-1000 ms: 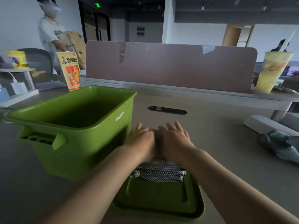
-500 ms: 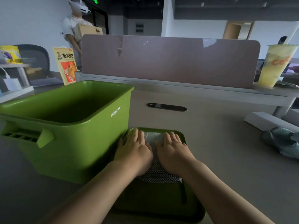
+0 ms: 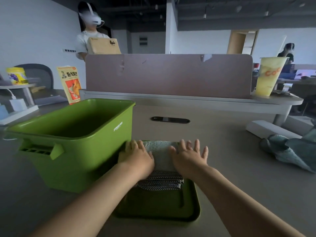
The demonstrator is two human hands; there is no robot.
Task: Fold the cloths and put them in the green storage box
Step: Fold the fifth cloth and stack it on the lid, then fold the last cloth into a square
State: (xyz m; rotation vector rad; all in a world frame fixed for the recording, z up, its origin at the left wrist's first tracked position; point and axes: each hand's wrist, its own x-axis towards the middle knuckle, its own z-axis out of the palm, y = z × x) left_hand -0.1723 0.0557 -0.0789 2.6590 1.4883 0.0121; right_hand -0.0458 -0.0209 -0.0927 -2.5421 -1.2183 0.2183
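Pressing left hand (image 3: 136,157) and right hand (image 3: 188,158) flat (fingers straight, gripping nothing) on the folded cloths (image 3: 160,156) beneath them, I fear the stack springing open when lifted into the green storage box (image 3: 82,151) just left.

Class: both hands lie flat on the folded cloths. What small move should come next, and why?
Probably curl the left hand and right hand round the cloths to lift them: they look folded, and the green box stands open alongside.
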